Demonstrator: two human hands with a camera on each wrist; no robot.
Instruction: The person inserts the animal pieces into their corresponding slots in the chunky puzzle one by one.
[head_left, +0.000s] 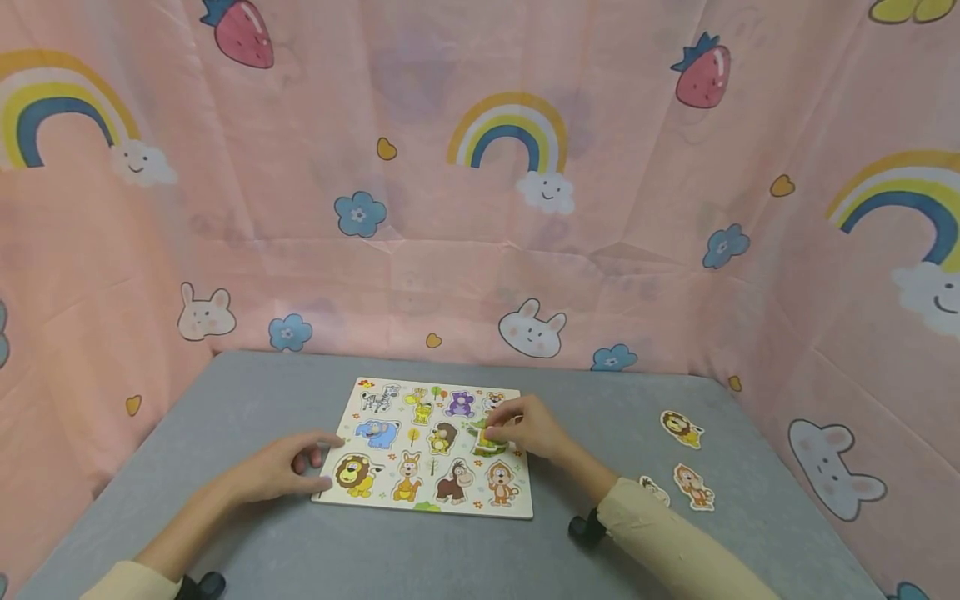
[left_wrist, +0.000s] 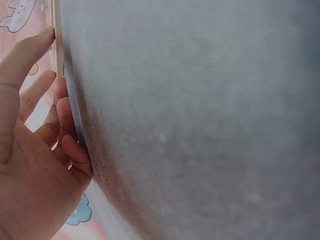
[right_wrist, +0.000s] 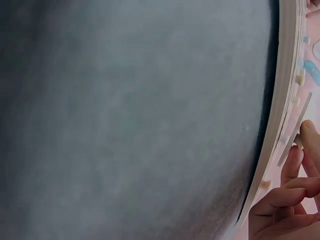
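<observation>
A white animal puzzle board (head_left: pixel 397 486) lies on the grey table. My left hand (head_left: pixel 273 467) is at its left side, thumb and a fingertip touching the edge; the left wrist view shows the fingers (left_wrist: pixel 37 95) loosely bent beside it. At the right end of the middle row, my right hand (head_left: pixel 534 429) pinches a green animal puzzle piece (head_left: pixel 487 448). Seen edge-on in the right wrist view, that piece (right_wrist: pixel 303 112) is tilted over the board, with its small knob (right_wrist: pixel 298 141) between thumb and finger. My hand partly covers the picture beneath.
To the right on the table (head_left: pixel 600 433) lie a loose lion piece (head_left: pixel 681 429), a monkey piece (head_left: pixel 693 487) and a third piece (head_left: pixel 655 490) partly hidden by my right sleeve (head_left: pixel 667 533). A pink patterned curtain (head_left: pixel 420 283) surrounds the table's back and sides.
</observation>
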